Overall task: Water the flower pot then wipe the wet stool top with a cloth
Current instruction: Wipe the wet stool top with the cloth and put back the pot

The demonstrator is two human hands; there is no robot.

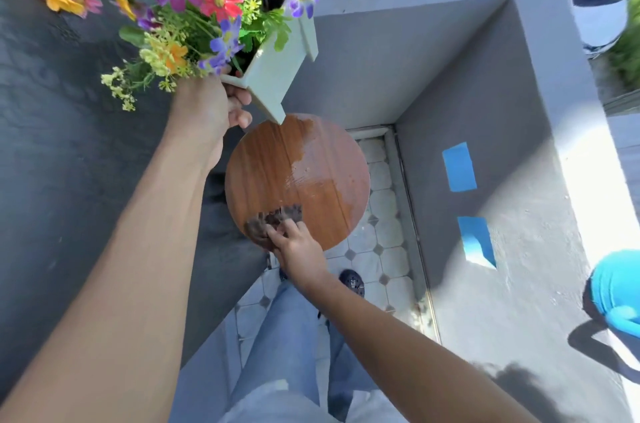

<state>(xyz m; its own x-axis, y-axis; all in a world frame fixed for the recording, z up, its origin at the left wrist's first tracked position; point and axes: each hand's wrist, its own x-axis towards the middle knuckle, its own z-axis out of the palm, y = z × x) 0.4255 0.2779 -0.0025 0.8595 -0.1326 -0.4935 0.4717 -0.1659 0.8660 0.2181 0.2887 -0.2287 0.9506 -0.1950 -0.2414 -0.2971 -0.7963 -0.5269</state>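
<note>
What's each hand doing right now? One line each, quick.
Left hand: closed on the flower pot, holding it lifted above the stool top.
Right hand: pressing the dark cloth on the stool top.

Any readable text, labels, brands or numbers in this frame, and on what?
None can be read.
Flower pot, held up by the left hand: plain pale sides, no label.
Stool top: bare wood, partly wet.
Cloth under the right hand: no tag visible.
Blue tape pieces on the grey wall: blank.
</note>
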